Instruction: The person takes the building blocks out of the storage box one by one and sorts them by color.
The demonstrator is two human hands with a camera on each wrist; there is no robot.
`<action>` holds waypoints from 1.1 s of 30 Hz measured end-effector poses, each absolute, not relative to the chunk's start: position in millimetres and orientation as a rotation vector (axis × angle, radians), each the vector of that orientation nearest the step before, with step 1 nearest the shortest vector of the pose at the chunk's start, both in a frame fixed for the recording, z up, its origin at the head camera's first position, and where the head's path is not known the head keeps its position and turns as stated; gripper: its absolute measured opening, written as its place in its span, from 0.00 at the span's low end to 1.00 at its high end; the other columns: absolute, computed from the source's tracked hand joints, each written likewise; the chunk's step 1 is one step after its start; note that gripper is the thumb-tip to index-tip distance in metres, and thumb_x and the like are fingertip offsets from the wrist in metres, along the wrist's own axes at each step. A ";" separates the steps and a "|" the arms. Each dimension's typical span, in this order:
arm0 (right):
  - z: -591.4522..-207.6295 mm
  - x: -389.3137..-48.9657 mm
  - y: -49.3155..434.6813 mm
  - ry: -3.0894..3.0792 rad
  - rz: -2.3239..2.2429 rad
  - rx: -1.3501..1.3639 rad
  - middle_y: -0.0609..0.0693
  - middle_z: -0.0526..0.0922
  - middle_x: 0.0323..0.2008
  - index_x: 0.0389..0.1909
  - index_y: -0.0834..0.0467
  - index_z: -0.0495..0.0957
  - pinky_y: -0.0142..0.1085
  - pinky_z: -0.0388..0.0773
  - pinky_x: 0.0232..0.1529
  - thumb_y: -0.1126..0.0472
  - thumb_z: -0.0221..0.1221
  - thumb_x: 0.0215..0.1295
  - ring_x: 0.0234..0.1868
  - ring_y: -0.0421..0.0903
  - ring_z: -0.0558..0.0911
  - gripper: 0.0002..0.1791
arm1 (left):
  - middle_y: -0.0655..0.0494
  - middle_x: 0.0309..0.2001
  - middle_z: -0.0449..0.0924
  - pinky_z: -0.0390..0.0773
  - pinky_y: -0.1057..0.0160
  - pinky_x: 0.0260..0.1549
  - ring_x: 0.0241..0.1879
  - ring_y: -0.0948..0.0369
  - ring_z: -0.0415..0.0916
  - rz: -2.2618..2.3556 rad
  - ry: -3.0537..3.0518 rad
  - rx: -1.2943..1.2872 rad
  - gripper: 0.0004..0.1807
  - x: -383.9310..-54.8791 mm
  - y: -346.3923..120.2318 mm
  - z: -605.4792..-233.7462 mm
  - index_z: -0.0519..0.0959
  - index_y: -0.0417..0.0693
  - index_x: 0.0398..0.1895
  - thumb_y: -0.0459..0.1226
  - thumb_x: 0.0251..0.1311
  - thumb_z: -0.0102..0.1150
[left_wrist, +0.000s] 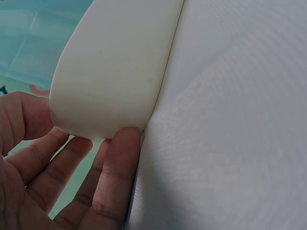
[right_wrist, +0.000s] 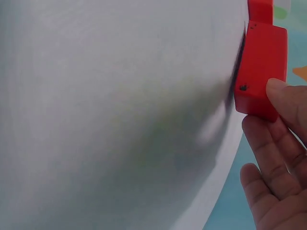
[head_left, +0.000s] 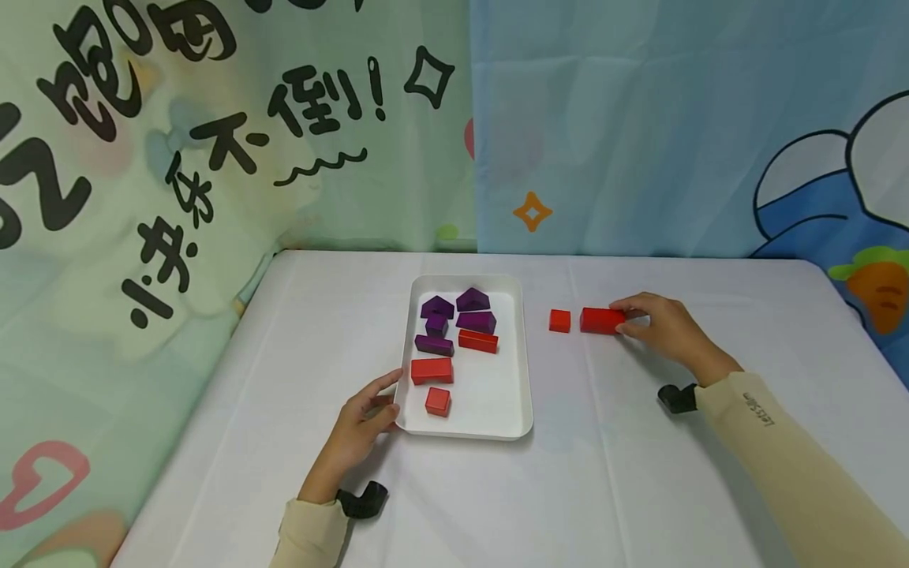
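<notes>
My left hand (head_left: 360, 430) holds the near left side of a white tray (head_left: 491, 402). In the left wrist view, its fingers (left_wrist: 117, 167) lie against the tray's pale outer wall (left_wrist: 108, 72), at the rim and close to the table. To the right of the tray, my right hand (head_left: 666, 333) pinches the right end of a long red block (head_left: 600, 321), which appears to rest on the table. Small dark marks show on that red block (right_wrist: 264, 62) in the right wrist view. A small red block (head_left: 559, 321) sits just left of it, apart in the head view.
Inside the tray, several purple blocks (head_left: 476, 322) stand in its upper half. Red blocks (head_left: 432, 371) lie below them, one a small cube (head_left: 438, 401). A white cloth covers the table (head_left: 483, 505). Printed curtains (head_left: 611, 158) hang behind and to the left.
</notes>
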State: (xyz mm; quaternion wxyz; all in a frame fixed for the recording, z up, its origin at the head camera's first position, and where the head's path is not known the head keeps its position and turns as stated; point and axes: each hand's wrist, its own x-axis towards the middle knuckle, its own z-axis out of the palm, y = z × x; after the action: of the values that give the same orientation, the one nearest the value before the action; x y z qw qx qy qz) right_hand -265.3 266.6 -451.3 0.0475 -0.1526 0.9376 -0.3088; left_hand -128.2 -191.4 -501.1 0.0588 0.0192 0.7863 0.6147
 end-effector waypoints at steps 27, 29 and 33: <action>-431.5 -250.0 186.1 2.850 -1.076 -0.643 0.71 0.79 0.67 0.68 0.71 0.77 0.67 0.71 0.71 0.69 0.69 0.71 0.68 0.70 0.75 0.27 | 0.27 0.66 0.77 0.91 0.56 0.46 0.63 0.36 0.79 1.890 2.364 0.097 0.29 -128.3 -191.5 -500.1 0.72 0.33 0.76 0.23 0.73 0.55; -435.6 -249.0 177.0 2.854 -1.103 -0.654 0.71 0.80 0.65 0.67 0.71 0.78 0.67 0.73 0.70 0.68 0.70 0.71 0.67 0.70 0.77 0.26 | 0.27 0.66 0.77 0.91 0.55 0.46 0.63 0.35 0.78 1.883 2.366 0.104 0.29 -128.3 -191.5 -500.2 0.71 0.33 0.77 0.23 0.73 0.54; -440.4 -244.8 157.1 2.816 -1.165 -0.627 0.69 0.81 0.66 0.67 0.70 0.79 0.66 0.72 0.72 0.68 0.69 0.72 0.70 0.69 0.75 0.25 | 0.28 0.66 0.77 0.91 0.56 0.46 0.62 0.36 0.79 1.888 2.366 0.105 0.29 -128.2 -191.8 -500.3 0.71 0.33 0.77 0.23 0.73 0.54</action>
State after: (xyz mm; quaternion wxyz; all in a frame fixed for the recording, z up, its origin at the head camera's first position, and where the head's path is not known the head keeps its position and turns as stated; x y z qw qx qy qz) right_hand -244.8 157.1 -440.4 0.0151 -0.2016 0.9050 -0.3744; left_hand -128.2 -191.8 -500.3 0.0564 0.0346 0.7800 0.6222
